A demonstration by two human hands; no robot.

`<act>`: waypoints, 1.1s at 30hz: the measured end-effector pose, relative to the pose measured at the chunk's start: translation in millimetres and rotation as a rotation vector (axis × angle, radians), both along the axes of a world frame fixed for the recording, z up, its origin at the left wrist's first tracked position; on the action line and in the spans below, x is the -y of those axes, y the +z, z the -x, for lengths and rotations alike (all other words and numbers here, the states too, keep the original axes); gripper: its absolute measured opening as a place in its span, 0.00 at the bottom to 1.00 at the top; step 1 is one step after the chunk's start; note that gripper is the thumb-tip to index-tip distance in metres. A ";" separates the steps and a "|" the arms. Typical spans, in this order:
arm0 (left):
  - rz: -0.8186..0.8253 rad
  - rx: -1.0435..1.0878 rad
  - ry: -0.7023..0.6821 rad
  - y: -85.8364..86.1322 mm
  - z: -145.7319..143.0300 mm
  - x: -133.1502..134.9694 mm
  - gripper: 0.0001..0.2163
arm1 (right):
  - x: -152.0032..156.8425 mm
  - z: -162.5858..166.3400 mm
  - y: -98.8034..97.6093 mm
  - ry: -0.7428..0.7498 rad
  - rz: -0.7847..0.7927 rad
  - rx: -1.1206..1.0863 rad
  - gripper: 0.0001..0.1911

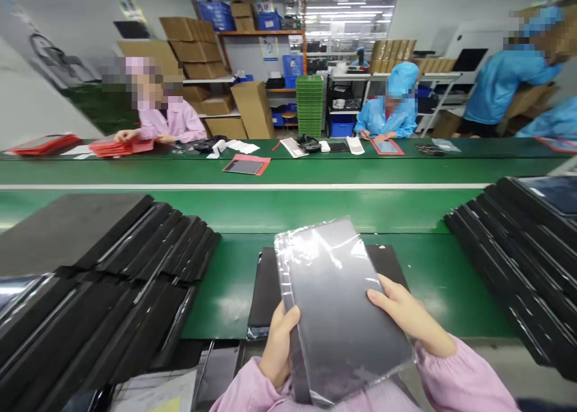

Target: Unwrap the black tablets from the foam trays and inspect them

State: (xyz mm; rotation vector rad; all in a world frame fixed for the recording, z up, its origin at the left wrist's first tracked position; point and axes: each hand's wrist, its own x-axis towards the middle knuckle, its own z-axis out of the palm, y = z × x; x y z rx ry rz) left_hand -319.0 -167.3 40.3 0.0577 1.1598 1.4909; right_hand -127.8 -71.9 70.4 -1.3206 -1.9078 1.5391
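No text, label, brand or number can be read anywhere in this view. The papers pinned on the back wall [270,47] beside the shelving are too small and blurred to make out. The cardboard boxes [189,39], the blue crates [216,12] and the clear-bagged dark panel [338,304] show no legible print. The white slips [241,146] on the far edge of the green bench [315,172] are unreadable too.

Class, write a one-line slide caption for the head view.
Both hands, left and right, hold a plastic-wrapped dark case above the green bench.
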 end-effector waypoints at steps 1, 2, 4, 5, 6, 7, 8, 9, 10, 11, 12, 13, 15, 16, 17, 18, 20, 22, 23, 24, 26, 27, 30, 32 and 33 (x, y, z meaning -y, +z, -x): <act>0.033 -0.014 -0.012 -0.8 1.8 -0.3 0.20 | -2.3 -3.6 -1.8 -0.028 0.029 -0.025 0.23; 0.063 -0.024 -0.016 -1.7 3.6 -0.6 0.20 | -5.2 -9.5 -2.7 -0.069 0.075 -0.065 0.23; 0.113 -0.042 0.007 -3.7 8.2 -1.1 0.19 | -11.6 -27.4 -0.4 -0.172 0.186 -0.174 0.25; 0.132 -0.054 0.030 -4.8 11.4 -1.2 0.19 | -14.7 -37.9 3.1 -0.228 0.219 -0.221 0.26; 0.148 -0.067 0.057 -5.8 15.3 -1.1 0.19 | -17.8 -48.3 7.8 -0.278 0.219 -0.246 0.26; 0.159 -0.083 0.085 -6.7 19.8 -0.8 0.19 | -20.9 -57.5 13.0 -0.318 0.181 -0.241 0.25; 0.168 -0.099 0.110 -7.3 24.8 -0.4 0.19 | -24.0 -64.5 17.8 -0.350 0.105 -0.200 0.24; 0.175 -0.113 0.128 -7.8 29.8 0.3 0.19 | -27.2 -68.3 21.1 -0.379 0.006 -0.109 0.21; 0.185 -0.123 0.142 -8.0 34.6 1.0 0.19 | -30.3 -68.5 22.0 -0.397 -0.096 0.042 0.20; 0.197 -0.129 0.153 -8.0 38.6 1.7 0.18 | -33.0 -64.6 19.7 -0.405 -0.188 0.250 0.19; 0.207 -0.131 0.163 -7.7 41.6 2.2 0.18 | -35.2 -56.8 13.8 -0.403 -0.258 0.477 0.20; 0.214 -0.130 0.174 -7.3 43.4 2.6 0.17 | -36.4 -45.9 4.6 -0.391 -0.304 0.682 0.21; 0.214 -0.118 0.195 -5.9 43.4 2.6 0.15 | -35.9 -18.3 -21.6 -0.339 -0.329 0.918 0.24; 0.209 -0.108 0.201 -4.9 41.8 2.2 0.15 | -34.2 -4.2 -36.4 -0.312 -0.328 0.925 0.25; 0.201 -0.094 0.201 -3.7 39.6 1.5 0.14 | -31.9 8.6 -50.5 -0.285 -0.322 0.912 0.26; 0.190 -0.076 0.195 -2.3 36.9 0.6 0.14 | -29.4 19.1 -62.4 -0.259 -0.306 0.884 0.25; 0.159 -0.037 0.170 1.1 31.4 -1.8 0.15 | -25.2 31.7 -75.9 -0.196 -0.261 0.815 0.22; 0.112 -0.008 0.147 5.1 26.4 -4.4 0.15 | -23.2 33.7 -72.7 -0.122 -0.208 0.697 0.16; 0.086 0.002 0.138 7.3 24.2 -5.8 0.14 | -23.0 31.8 -65.7 -0.085 -0.185 0.626 0.14; 0.063 0.009 0.132 9.5 21.9 -7.2 0.13 | -23.0 28.6 -56.0 -0.050 -0.163 0.555 0.15; 0.019 0.020 0.124 13.8 17.0 -10.2 0.12 | -23.7 20.1 -33.2 0.008 -0.158 0.399 0.17; -0.007 0.028 0.115 15.5 14.3 -11.8 0.12 | -24.6 15.5 -21.9 0.029 -0.190 0.328 0.18; -0.099 0.050 0.071 18.3 6.8 -17.9 0.10 | -30.2 4.4 5.9 0.079 -0.401 0.212 0.23; -0.149 0.057 0.031 18.5 3.1 -22.1 0.09 | -32.9 2.8 18.3 0.089 -0.575 0.246 0.24; -0.165 0.055 0.017 18.7 1.8 -23.9 0.09 | -31.9 4.7 23.0 0.082 -0.661 0.278 0.24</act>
